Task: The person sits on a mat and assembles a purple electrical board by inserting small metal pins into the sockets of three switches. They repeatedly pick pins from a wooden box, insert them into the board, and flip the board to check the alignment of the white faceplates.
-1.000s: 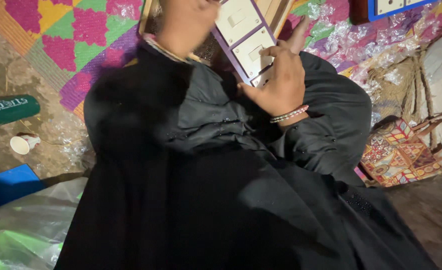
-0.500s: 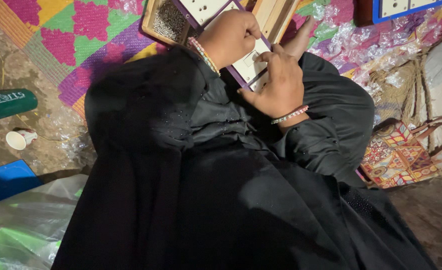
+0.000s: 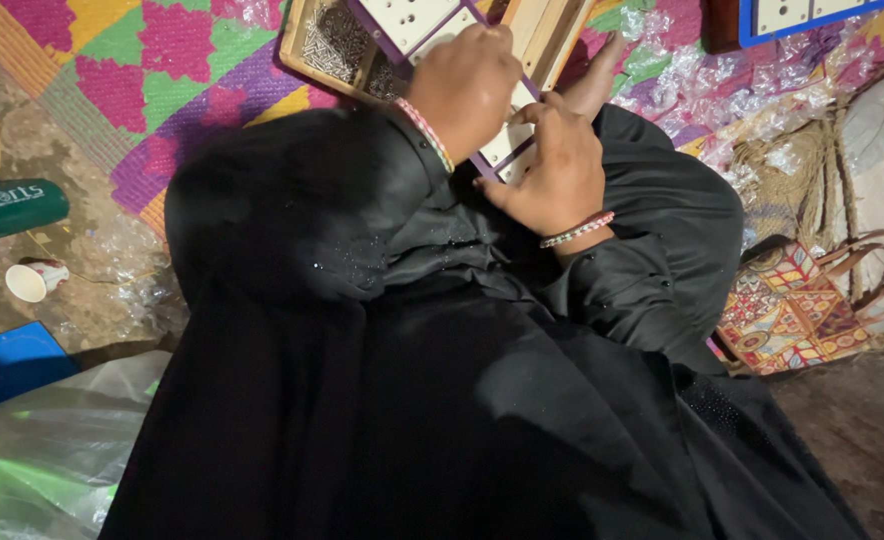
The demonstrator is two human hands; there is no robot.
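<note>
Head view. Left hand (image 3: 467, 88) is fisted, knuckles up, pressing down on a purple-framed board (image 3: 432, 25) with white plates; whether it grips anything inside the fist cannot be told. Right hand (image 3: 560, 172) is curled, thumb and fingers closed on the board's near lower edge, just beside the left hand. The board lies across a shallow wooden tray (image 3: 307, 60) on the colourful mat (image 3: 112, 60), directly beneath both hands. Tray's left compartment holds a heap of small metal screws (image 3: 334, 42). To the right, well apart, a patterned bag (image 3: 797, 315). At left, a small paper cup (image 3: 30, 281) near a green bottle (image 3: 7, 208).
</note>
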